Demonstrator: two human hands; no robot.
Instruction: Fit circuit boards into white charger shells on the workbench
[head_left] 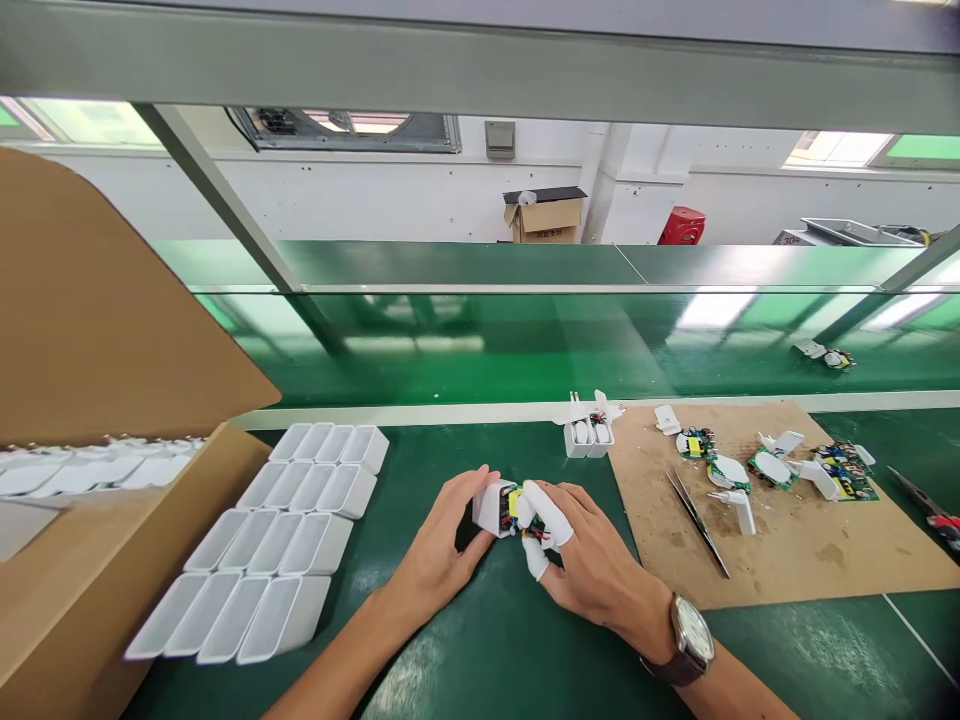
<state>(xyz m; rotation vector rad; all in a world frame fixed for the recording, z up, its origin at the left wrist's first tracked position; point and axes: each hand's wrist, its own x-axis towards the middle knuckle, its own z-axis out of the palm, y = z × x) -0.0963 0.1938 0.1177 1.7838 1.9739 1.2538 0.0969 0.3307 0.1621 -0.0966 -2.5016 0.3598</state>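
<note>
Between my hands is a small white plastic housing [489, 508] with a circuit board [515, 508] partly inside its open end. My left hand [448, 535] grips the housing from the left, thumb below and fingers above. White finger cots cover the thumb and a finger of my right hand [592, 550], which pinches the board's right end; a wristwatch [691, 632] is on that wrist. Colored wires and a yellow component show on the board. The part of the board inside the housing is hidden.
Rows of open white housings [300, 545] stand left, beside a cardboard box [127, 590] of white parts. Two filled housings [589, 435] stand ahead. On a brown board [825, 560] at right lie tweezers [697, 522] and several circuit boards [844, 470]. Pliers [930, 510] lie far right.
</note>
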